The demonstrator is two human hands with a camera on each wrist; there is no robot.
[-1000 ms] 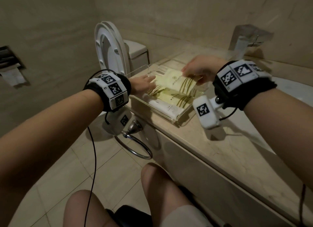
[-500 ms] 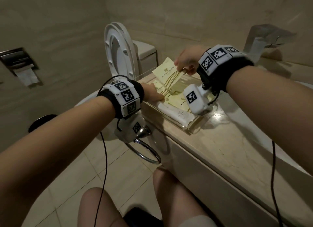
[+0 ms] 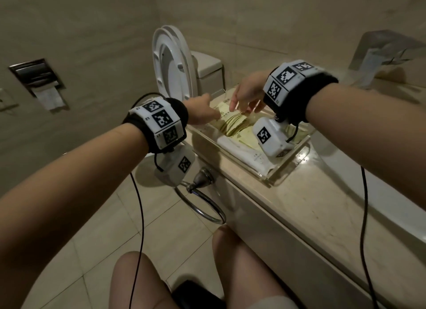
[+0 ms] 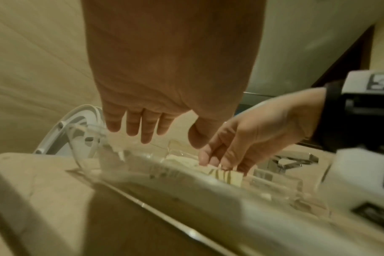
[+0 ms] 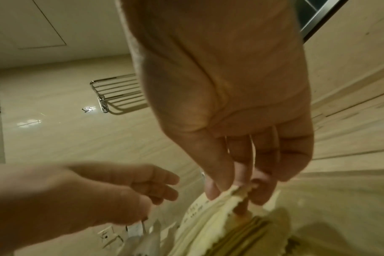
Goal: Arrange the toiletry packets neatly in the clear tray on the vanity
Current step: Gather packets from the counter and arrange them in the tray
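A clear tray (image 3: pixel 268 178) stands on the vanity's left end and holds several cream packets with olive stripes and a white packet (image 3: pixel 245 155) along its near side. My right hand (image 3: pixel 237 108) is low over the tray's far part. In the right wrist view its fingertips (image 5: pixel 210 188) pinch the serrated top edge of a striped packet (image 5: pixel 221 211), which lies tilted on the others. My left hand (image 3: pixel 213 116) reaches in from the tray's left end, fingers straight and holding nothing, close to that striped packet (image 3: pixel 231 122). The left wrist view shows those fingers (image 4: pixel 144 128) above the tray wall (image 4: pixel 164 173).
A toilet with its lid (image 3: pixel 171 62) raised stands just left of the vanity. A chrome towel ring (image 3: pixel 202 200) hangs below the counter's front edge. The faucet (image 3: pixel 373 62) and basin lie to the right. My knees are under the counter front.
My right hand has brought the striped packet down from above the tray's back edge onto the stack. My left hand has come off the packets and reached further in.
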